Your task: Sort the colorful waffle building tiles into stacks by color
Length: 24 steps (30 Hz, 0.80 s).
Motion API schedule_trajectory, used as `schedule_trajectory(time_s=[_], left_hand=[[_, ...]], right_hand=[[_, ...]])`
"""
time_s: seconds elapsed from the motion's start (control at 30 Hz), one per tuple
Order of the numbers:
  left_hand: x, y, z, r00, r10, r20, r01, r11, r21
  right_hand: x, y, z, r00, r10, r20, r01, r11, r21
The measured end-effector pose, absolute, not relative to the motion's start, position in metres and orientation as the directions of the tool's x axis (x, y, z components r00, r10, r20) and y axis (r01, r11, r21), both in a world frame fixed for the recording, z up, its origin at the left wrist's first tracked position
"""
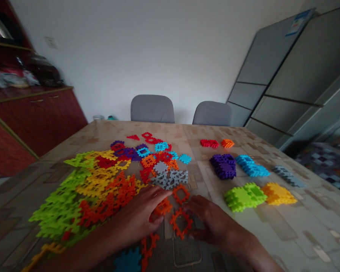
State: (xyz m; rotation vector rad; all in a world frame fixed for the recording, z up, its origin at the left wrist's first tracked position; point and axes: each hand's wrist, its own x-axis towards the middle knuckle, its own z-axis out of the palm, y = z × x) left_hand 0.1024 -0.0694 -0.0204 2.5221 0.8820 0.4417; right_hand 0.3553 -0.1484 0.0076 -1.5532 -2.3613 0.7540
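Note:
My left hand [144, 211] is closed around orange interlocking plastic tiles [163, 206], with the thumb below and the fingers over the top. An orange square tile with an open middle [173, 222] lies flat between my two hands. At its right edge is my right hand [215, 221], thumb and fingers apart; I cannot tell if the fingertips touch it. Another open-centred orange tile [181, 194] lies just beyond. Grey tiles [172, 179] are farther up. Left of my left hand spreads a loose heap of orange tiles [110, 200], yellow tiles [95, 181] and green tiles [62, 204].
Stacked tiles stand on the right: green [245, 197], yellow [279, 194], purple [223, 166], blue [252, 166], grey [288, 176], red [209, 143] and orange [227, 143]. A blue tile [128, 260] lies near the front edge. Two grey chairs [152, 108] stand behind the table.

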Motion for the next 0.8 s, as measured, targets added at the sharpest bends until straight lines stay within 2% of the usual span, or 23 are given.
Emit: schedule_trajectory(time_s=[0.13,0.27,0.43,0.53,0.63,0.8], left_hand=[[0.094,-0.067,-0.011,0.735,0.645,0.208,0.464,-0.703,0.54],[0.091,-0.074,0.003,0.792,0.596,0.135,0.419,-0.69,0.591],[0.104,-0.093,0.018,0.927,0.374,-0.032,0.302,-0.694,0.654],[0.112,-0.098,0.016,0.964,0.264,-0.017,0.207,-0.71,0.674],[0.114,-0.093,0.008,0.951,0.306,0.036,0.21,-0.73,0.65],[0.109,-0.085,-0.002,0.882,0.469,0.047,0.354,-0.725,0.591]], right_hand=[[0.347,-0.148,0.009,-0.413,0.902,-0.125,0.823,0.311,-0.475],[0.345,-0.149,0.011,-0.418,0.902,-0.11,0.813,0.318,-0.487],[0.355,-0.149,0.018,-0.358,0.912,-0.198,0.848,0.229,-0.477],[0.364,-0.149,0.014,-0.357,0.916,-0.185,0.852,0.238,-0.466],[0.371,-0.149,0.007,-0.35,0.924,-0.156,0.859,0.25,-0.447],[0.373,-0.146,0.005,-0.351,0.909,-0.226,0.878,0.235,-0.418]])
